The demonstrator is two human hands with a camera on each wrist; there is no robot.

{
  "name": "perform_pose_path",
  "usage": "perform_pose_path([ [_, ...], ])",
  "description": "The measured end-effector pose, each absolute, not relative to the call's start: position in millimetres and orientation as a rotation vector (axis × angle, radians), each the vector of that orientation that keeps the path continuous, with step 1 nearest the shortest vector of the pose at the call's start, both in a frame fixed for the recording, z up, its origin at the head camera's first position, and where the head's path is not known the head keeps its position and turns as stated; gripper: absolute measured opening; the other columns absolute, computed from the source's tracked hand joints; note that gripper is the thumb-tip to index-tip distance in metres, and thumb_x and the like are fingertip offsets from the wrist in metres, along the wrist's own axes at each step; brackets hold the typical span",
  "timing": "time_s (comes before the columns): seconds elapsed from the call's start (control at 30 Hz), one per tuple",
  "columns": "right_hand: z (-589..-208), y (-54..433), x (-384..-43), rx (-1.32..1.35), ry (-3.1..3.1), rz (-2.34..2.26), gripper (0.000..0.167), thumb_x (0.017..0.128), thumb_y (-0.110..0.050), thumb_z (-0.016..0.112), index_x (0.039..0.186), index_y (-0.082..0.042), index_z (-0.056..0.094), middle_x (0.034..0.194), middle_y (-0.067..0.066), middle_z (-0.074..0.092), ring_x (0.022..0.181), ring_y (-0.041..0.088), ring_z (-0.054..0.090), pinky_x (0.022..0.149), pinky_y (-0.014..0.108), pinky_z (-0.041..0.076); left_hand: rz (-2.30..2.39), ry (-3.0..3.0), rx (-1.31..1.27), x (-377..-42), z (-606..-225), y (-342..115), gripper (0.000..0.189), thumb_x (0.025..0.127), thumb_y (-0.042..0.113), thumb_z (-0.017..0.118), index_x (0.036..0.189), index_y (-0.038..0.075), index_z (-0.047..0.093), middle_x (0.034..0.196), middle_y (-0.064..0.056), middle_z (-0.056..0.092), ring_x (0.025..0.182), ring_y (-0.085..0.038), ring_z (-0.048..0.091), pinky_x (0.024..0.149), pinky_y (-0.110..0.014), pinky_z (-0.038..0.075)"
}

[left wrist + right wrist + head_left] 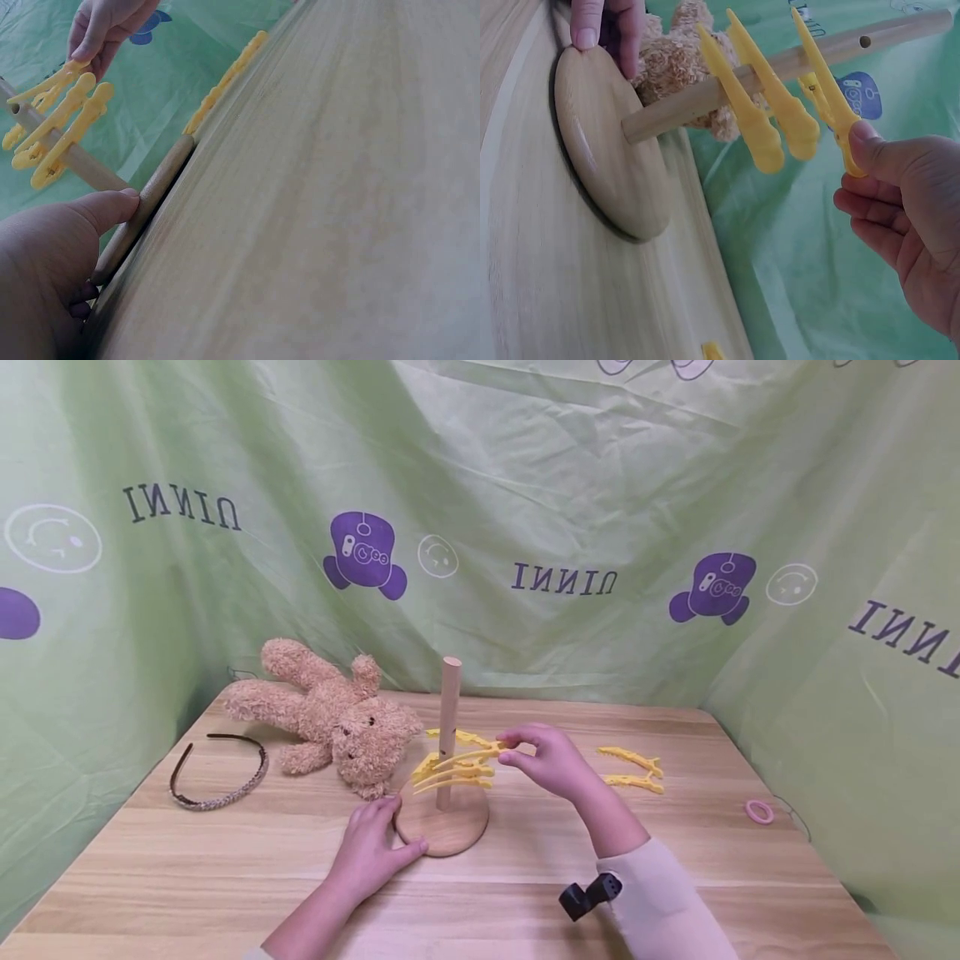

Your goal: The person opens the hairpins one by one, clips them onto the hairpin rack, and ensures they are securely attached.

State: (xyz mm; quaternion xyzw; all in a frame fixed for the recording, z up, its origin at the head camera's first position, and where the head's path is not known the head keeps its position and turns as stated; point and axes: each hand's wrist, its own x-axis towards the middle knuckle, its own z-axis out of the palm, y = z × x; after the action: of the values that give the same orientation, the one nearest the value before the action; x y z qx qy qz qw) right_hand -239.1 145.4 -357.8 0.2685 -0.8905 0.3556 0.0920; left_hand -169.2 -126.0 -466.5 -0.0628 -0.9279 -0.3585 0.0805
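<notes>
A wooden stand with an upright post rises from a round base. My left hand grips the base's rim, thumb on top and the other fingers round the left edge. Two yellow hair clips, one lower and one above it, sit across the post. Higher up, my right hand pinches a third yellow hair clip by its handle end between thumb and fingers. That clip's two arms are spread, one on each side of the post.
Two more yellow clips, one farther back and one nearer, lie right of the stand. A pink ring is at the far right. Left of the stand lie a teddy bear and a headband. Green fabric surrounds the table.
</notes>
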Motion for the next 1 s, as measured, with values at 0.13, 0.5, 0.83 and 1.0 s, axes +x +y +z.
perform_pose_path([
  [0.13,-358,136,-242,0.845,-2.656,1.075,0.023,0.087,-0.015,0.074,0.107,-0.004,0.074,0.101,0.01,0.073,0.099,0.026,0.067,0.082,0.045,0.056,-1.069,-2.769,-0.191,-170,-466,-126,0.085,0.073,0.044,0.081,0.136,-0.007,0.052,0.136,-0.023,0.054,0.13,-0.041,0.043,0.112,-0.057,0.036],
  [0.5,-357,130,-243,0.846,-2.713,1.07,0.024,0.088,-0.017,0.073,0.108,-0.005,0.073,0.101,0.009,0.072,0.1,0.025,0.066,0.087,0.047,0.054,-1.067,-2.773,-0.197,-170,-464,-126,0.085,0.074,0.043,0.081,0.136,-0.007,0.052,0.136,-0.024,0.053,0.13,-0.042,0.043,0.111,-0.058,0.036],
  [0.83,-354,126,-239,0.88,-2.746,1.022,0.026,0.088,-0.018,0.073,0.111,-0.006,0.072,0.105,0.009,0.073,0.103,0.024,0.066,0.094,0.05,0.052,-1.068,-2.771,-0.199,-170,-466,-127,0.086,0.073,0.044,0.081,0.136,-0.006,0.051,0.136,-0.025,0.053,0.13,-0.043,0.043,0.111,-0.059,0.035],
  [1.0,-354,127,-238,0.9,-2.749,1.013,0.028,0.088,-0.019,0.073,0.112,-0.006,0.071,0.107,0.009,0.072,0.104,0.025,0.066,0.096,0.05,0.052,-1.068,-2.772,-0.199,-169,-466,-126,0.086,0.073,0.044,0.081,0.136,-0.006,0.051,0.136,-0.025,0.053,0.13,-0.043,0.043,0.112,-0.058,0.035],
])
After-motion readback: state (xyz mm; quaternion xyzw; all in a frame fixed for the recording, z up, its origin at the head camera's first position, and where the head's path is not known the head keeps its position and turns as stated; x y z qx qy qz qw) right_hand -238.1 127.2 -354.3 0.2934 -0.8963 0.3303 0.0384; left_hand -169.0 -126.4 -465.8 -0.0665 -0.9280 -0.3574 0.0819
